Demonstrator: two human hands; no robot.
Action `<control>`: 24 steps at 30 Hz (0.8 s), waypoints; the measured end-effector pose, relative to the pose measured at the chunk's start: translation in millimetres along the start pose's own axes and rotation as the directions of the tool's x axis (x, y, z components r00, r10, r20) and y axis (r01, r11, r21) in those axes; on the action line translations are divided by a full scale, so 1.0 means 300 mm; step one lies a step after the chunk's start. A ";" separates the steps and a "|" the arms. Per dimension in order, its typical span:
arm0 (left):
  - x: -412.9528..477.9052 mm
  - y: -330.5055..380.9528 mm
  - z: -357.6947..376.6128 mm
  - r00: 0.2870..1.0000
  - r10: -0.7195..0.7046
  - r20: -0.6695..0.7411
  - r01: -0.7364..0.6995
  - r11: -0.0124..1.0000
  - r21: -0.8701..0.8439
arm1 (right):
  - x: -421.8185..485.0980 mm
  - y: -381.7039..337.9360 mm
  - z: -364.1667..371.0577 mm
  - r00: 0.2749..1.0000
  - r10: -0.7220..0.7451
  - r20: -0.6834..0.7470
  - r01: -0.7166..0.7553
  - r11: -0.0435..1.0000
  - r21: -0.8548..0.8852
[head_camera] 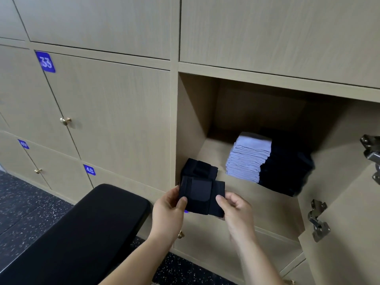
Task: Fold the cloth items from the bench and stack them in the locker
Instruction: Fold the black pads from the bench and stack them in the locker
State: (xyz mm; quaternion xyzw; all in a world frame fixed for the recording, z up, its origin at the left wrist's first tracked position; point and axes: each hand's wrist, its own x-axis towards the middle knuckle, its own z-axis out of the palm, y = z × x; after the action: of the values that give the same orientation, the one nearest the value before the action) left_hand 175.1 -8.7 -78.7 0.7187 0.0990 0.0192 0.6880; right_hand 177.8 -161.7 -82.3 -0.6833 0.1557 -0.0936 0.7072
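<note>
Here, in the head view, the left grip (168, 210) and the right grip (236, 212) carry a folded black cloth (200, 192) between them. The left grip pinches the cloth's lower left edge, thumb on the near face and fingers hidden behind. The right grip pinches the lower right edge in the same way, thumb in front and the other fingers curled. The cloth rises above both grips, a flat, layered bundle with one narrower fold lying on its front. Its top reaches the lower left corner of the open locker (191, 120); whether it touches the locker's floor cannot be told.

Beyond the right grip, deeper in the locker, stands a pale stack (248, 159) of folded cloths. A dark stack (285, 167) sits just beside it, farther to the right, and the two stacks touch. Right of the right grip the locker door (349, 202) hangs open, a metal hinge (317, 221) on its inner edge.

Left of and below the left grip lies the black padded counter (82, 233). Above that grip and to its left are closed doors, one with a blue plate (45, 61) reading 33.
</note>
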 end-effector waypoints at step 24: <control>0.223 -0.158 0.024 0.998 -0.016 0.067 -0.008 0.939 0.344 | 0.509 0.079 0.164 0.992 -0.014 -0.125 -0.018 0.968 -0.251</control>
State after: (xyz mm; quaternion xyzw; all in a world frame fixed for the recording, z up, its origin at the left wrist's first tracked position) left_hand 236.4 -2.9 -133.5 0.8279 0.0783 -0.0245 0.5548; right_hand 335.6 -167.0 -119.0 -0.7600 0.2112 -0.1151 0.6039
